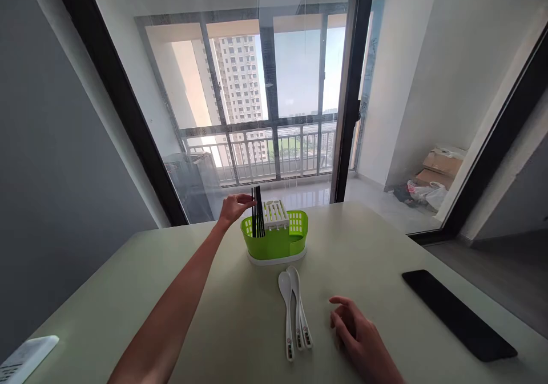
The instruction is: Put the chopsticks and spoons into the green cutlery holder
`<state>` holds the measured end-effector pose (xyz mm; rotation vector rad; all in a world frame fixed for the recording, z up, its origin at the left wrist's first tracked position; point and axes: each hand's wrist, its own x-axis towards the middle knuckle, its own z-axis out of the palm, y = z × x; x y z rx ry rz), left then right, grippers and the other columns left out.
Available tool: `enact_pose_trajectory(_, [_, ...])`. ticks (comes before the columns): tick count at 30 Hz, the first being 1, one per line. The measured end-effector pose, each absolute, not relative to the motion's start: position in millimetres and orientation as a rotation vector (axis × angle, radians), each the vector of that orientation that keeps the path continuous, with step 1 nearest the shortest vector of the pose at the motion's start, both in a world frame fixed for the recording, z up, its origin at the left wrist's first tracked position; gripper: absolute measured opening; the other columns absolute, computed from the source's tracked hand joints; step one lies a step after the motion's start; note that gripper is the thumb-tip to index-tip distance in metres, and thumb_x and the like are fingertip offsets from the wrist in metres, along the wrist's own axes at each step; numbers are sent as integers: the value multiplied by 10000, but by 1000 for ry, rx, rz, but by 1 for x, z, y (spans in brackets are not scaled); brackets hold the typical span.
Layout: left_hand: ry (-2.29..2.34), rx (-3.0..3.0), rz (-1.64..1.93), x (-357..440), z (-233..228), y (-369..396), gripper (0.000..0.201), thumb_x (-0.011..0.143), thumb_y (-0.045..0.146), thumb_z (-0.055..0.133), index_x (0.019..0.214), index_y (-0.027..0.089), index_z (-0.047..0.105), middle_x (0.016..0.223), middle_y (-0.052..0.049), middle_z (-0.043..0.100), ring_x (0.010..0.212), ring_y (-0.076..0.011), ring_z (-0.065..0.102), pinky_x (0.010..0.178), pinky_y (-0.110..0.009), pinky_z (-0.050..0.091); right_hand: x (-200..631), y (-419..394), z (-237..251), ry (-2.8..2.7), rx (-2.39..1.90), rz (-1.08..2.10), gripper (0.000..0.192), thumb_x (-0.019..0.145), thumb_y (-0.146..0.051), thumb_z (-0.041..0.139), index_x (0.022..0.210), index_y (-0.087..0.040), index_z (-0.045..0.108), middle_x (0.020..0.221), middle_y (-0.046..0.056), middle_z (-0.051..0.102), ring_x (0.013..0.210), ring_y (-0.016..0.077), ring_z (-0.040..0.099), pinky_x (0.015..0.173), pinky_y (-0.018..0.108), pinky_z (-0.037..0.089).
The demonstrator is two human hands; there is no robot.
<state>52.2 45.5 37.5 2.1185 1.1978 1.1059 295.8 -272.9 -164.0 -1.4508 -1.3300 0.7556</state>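
A green cutlery holder (278, 241) with a white insert stands on the pale table (377, 241) near its far edge. Black chopsticks (257, 219) stand upright in its left compartment. My left hand (234, 206) reaches out to them, fingertips closed on their upper ends. In front of the holder lie white spoons (294, 310), side by side, handles toward me. My right hand (357, 334) rests on the table just right of the spoon handles, fingers loosely spread, holding nothing.
A black phone (458, 314) lies flat at the right side of the table. A white remote (25, 358) sits at the near left corner. Behind the table is a glass sliding door (274, 104) onto a balcony with cardboard boxes (440, 167).
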Motion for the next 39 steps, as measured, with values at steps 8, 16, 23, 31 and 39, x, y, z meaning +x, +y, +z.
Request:
enact_pose_trajectory(8, [1289, 2024, 1290, 22, 6, 43, 546, 769, 652, 709, 1059, 190, 723, 1027, -99, 785, 955, -255, 726, 825, -338, 564, 294, -274, -162, -1303, -1488, 718, 362, 945, -519, 496, 1095, -216, 625, 752, 13, 667, 611, 164, 620, 591, 255, 497])
enact_pose_trajectory(16, [1457, 1694, 1480, -26, -63, 24, 663, 843, 778, 470, 962, 153, 656, 831, -82, 710, 612, -165, 628, 548, -274, 494, 295, -253, -148, -1373, -1523, 823, 435, 955, -596, 452, 1086, -219, 626, 860, 28, 693, 613, 160, 626, 570, 264, 486])
enact_pose_trajectory(23, [1435, 1618, 1368, -45, -110, -10, 705, 792, 823, 487, 894, 149, 665, 711, -39, 652, 520, -141, 552, 478, -260, 446, 283, -200, -93, -1757, -1631, 537, 395, 988, -515, 402, 1034, -214, 652, 927, 55, 731, 669, 171, 658, 667, 299, 487])
enact_pose_trajectory(31, [1378, 1712, 1223, -44, -119, -40, 558, 854, 717, 524, 864, 183, 686, 687, -13, 661, 548, -149, 573, 528, -258, 448, 249, -149, -68, -2141, -1954, 453, 352, 850, -341, 631, 1182, -236, 681, 896, 57, 764, 878, 233, 706, 674, 277, 435])
enact_pose_trajectory(39, [1363, 1771, 1172, -43, -119, -51, 498, 910, 651, 487, 866, 191, 673, 702, -11, 668, 562, -150, 578, 566, -257, 460, 240, -120, -74, -2177, -2075, 572, 186, 774, -322, 679, 907, -262, 794, 930, 61, 773, 797, 211, 701, 595, 254, 415])
